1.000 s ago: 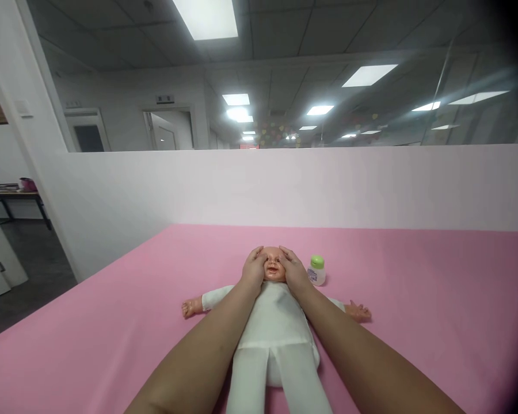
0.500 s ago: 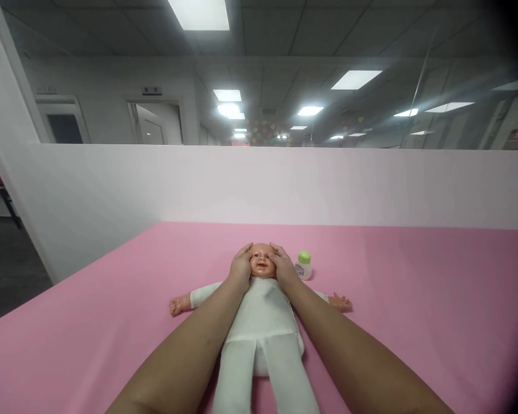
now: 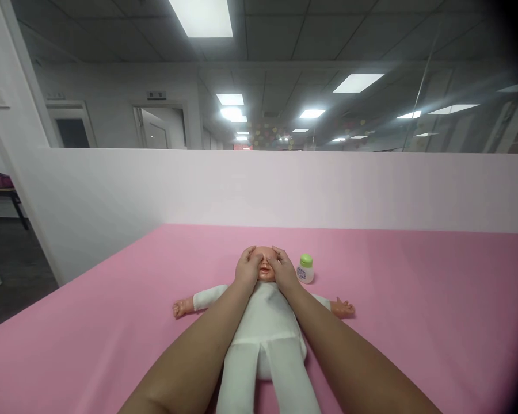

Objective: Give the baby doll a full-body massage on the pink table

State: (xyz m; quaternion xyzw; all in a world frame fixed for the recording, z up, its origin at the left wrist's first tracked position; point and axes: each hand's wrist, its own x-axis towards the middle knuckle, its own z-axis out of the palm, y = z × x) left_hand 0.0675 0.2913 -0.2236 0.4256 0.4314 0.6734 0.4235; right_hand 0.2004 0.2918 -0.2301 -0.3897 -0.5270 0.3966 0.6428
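Observation:
A baby doll in a white suit lies on its back on the pink sheet, arms spread. My left hand cups the left side of the doll's head, thumb across the face. My right hand cups the other side the same way. Only a narrow strip of the face shows between my thumbs. Both forearms run down over the doll's body. A small white bottle with a green cap stands upright just right of my right hand, not touching it.
A white partition wall borders the far edge of the pink surface. Its left edge drops to a dark floor. Behind the wall are an office with ceiling lights, doors and a desk at far left.
My thumbs have slid inward from the doll's cheeks and now cover most of the face. The view has shifted slightly; doll and bottle stay in place.

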